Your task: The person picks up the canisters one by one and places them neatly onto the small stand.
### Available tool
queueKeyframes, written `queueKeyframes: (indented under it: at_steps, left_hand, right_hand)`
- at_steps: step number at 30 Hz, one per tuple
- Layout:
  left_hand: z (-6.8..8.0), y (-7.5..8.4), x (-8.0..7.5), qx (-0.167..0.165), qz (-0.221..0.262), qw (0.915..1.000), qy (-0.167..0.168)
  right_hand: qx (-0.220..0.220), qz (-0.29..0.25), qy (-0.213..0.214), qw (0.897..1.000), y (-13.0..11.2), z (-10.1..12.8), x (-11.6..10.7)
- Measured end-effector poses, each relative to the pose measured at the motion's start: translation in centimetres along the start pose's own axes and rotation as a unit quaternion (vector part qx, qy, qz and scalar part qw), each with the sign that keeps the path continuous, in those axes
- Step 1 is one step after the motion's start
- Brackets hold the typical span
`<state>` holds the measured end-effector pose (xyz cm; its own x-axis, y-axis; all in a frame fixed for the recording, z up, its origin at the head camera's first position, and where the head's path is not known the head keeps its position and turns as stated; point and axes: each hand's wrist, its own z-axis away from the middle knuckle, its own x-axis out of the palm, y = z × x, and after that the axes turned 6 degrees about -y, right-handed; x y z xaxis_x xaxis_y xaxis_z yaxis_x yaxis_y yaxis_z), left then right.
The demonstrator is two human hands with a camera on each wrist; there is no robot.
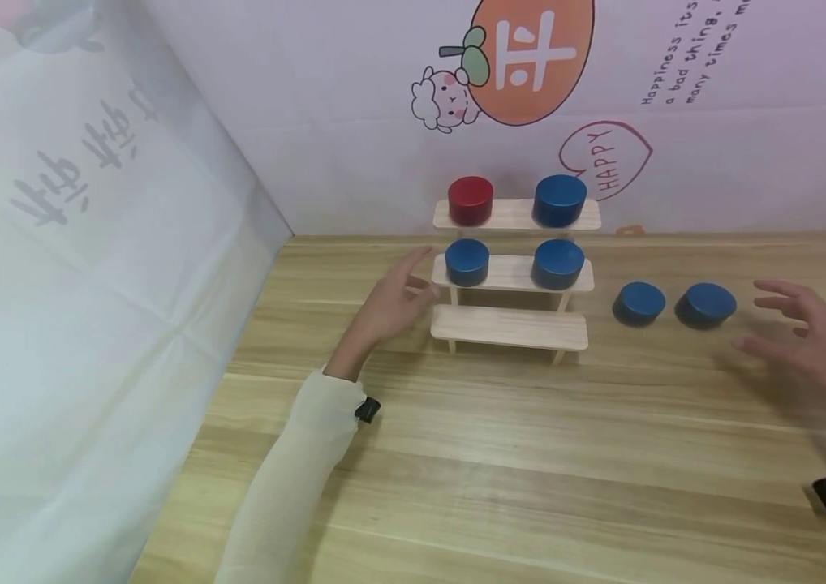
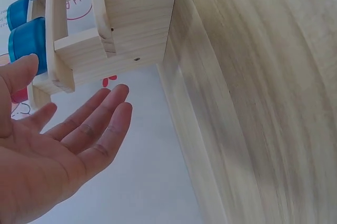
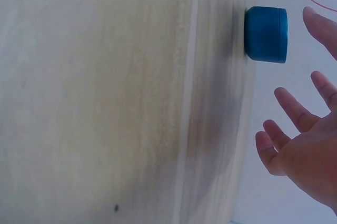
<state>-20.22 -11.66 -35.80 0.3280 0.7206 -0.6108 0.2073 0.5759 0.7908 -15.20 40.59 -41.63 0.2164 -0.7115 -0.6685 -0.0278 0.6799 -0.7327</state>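
A light wooden three-tier rack (image 1: 508, 326) stands near the back wall. Its top tier bears a red round tin (image 1: 470, 203) on the left and a blue tin (image 1: 560, 201) on the right. On the middle tier sit a left blue tin (image 1: 467, 264) and a right blue tin (image 1: 557, 266); the lowest tier is bare. My left hand (image 1: 398, 300), fingers spread and holding nothing, hovers beside the rack's left end. Right of the rack, a blue tin (image 1: 638, 305) and another blue tin (image 1: 706, 307) rest on the table. My right hand (image 1: 810, 341) hangs loosely open just right of them.
The wood-grain table (image 1: 501, 454) stretches in front of the rack. A white printed sheet (image 1: 354, 130) covers the wall behind, and another pale sheet (image 1: 92, 308) hangs along the left side. Dark straps, one a black wrist strap (image 1: 367, 410), sit on the forearms.
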Motion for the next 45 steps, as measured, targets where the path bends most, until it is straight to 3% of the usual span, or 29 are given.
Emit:
queueKeyframes:
  at_steps: [8, 12, 25, 35, 39, 45]
  left_hand:
    - [1.3, 0.1, 0.1, -0.031, 0.017, 0.9993, 0.013]
    - [1.9, 0.1, 0.3, -0.031, 0.032, 0.9990, 0.003]
    - [3.6, 0.0, 0.7, -0.019, 0.003, 0.9996, -0.022]
    - [4.0, 0.0, 1.6, -0.043, -0.010, 0.9978, -0.049]
    - [4.0, 0.2, 1.7, -0.043, -0.014, 0.9967, -0.067]
    - [3.8, 0.1, 1.7, -0.056, -0.043, 0.9952, -0.067]
  right_hand:
    - [-0.010, 0.000, -0.004, 1.000, -0.6, -0.6, 0.1]
    - [-0.002, 0.009, -0.001, 1.000, -0.4, -0.6, -0.1]
    - [-0.017, 0.005, -0.012, 1.000, 0.6, -1.2, -0.6]
    - [-0.031, -0.031, -0.039, 0.998, 1.6, -1.5, -0.7]
    - [-0.040, -0.031, -0.042, 0.998, 1.7, -1.9, -0.7]
    - [-0.054, -0.023, -0.039, 0.998, 1.5, -2.7, -0.8]
